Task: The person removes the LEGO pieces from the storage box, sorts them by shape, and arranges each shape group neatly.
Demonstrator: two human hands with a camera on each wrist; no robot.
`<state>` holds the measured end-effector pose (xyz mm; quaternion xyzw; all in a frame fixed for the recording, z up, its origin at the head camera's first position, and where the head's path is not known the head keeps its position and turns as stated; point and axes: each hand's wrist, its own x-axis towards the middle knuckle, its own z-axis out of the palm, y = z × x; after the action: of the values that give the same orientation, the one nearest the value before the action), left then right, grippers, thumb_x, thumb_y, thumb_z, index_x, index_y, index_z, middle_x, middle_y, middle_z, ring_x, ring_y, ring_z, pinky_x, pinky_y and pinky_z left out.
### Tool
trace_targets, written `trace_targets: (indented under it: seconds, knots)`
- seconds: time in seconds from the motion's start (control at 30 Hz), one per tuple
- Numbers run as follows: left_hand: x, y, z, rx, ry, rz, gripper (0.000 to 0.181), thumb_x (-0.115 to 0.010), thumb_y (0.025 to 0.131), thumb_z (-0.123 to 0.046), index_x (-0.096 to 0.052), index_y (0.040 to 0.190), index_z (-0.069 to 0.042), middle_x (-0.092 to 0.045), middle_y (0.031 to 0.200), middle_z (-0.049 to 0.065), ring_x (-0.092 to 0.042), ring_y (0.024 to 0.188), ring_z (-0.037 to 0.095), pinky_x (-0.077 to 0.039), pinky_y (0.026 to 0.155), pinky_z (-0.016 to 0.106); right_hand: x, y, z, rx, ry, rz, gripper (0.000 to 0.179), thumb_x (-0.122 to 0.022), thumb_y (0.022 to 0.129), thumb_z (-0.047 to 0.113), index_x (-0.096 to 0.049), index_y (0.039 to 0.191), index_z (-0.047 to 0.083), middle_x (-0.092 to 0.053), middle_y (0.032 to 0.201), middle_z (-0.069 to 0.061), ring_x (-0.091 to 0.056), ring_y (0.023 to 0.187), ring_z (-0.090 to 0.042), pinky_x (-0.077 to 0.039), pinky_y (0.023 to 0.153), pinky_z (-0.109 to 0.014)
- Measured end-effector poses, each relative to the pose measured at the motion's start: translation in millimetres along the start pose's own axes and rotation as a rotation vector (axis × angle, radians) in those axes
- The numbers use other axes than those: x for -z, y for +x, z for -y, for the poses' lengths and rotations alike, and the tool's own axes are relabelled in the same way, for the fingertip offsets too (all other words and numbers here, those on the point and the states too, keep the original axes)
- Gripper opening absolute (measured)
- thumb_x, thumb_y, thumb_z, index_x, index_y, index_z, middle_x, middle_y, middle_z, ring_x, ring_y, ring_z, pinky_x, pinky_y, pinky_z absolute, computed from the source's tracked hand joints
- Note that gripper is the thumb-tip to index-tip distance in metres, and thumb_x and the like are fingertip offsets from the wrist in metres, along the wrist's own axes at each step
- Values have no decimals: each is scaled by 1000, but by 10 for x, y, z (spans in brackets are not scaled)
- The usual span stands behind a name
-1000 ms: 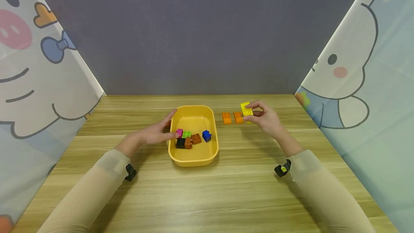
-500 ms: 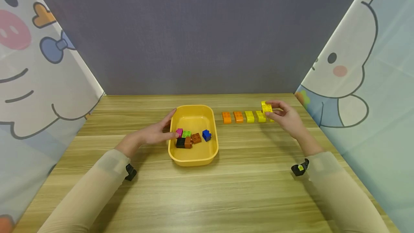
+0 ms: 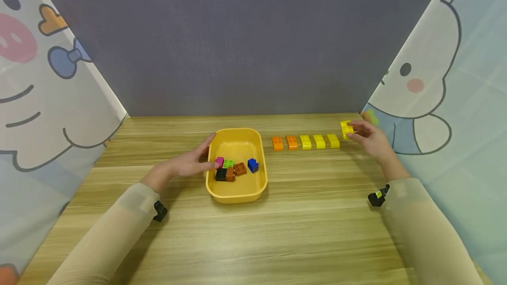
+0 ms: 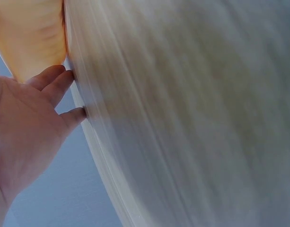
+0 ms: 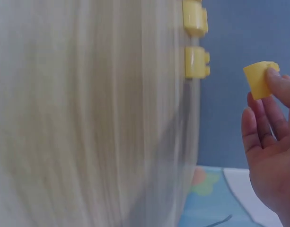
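Note:
My right hand pinches a yellow toy brick between thumb and fingers. In the right wrist view the brick is tilted and raised off the table. Left of it, a row holds two orange bricks, one of them the near-tray orange brick, and three yellow bricks, the last yellow brick nearest my hand. My left hand holds the left wall of a yellow tray, thumb over the rim and fingers outside. The left wrist view shows those fingers against the tray and table; the thumb is hidden there.
Inside the tray lie a pink brick, a green brick, a black brick, two brown bricks, one being the right brown brick, and a blue brick. A grey panel rises behind the wooden table.
My right hand has moved right along the row with its yellow brick, leaving three yellow bricks in view beside the orange ones. The left hand and tray have stayed put.

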<state>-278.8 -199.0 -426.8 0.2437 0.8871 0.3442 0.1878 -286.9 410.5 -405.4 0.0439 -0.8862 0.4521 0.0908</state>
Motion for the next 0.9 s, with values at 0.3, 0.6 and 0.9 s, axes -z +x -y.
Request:
trace_targets:
  seconds: [0.3, 0.6, 0.9]
  knots:
    - [-6, -21, -12, 13, -5, -4, 111, -68, 106, -55, 16, 176, -34, -23, 181, 26, -28, 166, 50, -21, 133, 72, 79, 82, -139, -116, -156, 93, 51, -67, 112, 25, -57, 156, 1, -57, 155, -32, -59, 136, -40, -46, 81, -4]
    - [1, -14, -39, 1, -9, 0, 110, -68, 106, -54, 16, 176, -33, -25, 180, 26, -27, 166, 49, -19, 134, 71, 72, 110, -325, -201, -233, 182, 60, -67, 112, 27, -49, 163, 1, -50, 159, -39, -48, 149, -54, -53, 103, -37]
    - [-1, -2, -12, -8, -18, 1, 110, -68, 107, -50, 16, 176, -32, -24, 180, 26, -26, 166, 49, -19, 134, 71, 36, 129, -379, -151, -240, 195, 59, -66, 112, 22, -46, 162, -4, -49, 157, -41, -52, 141, -57, -47, 116, -65]
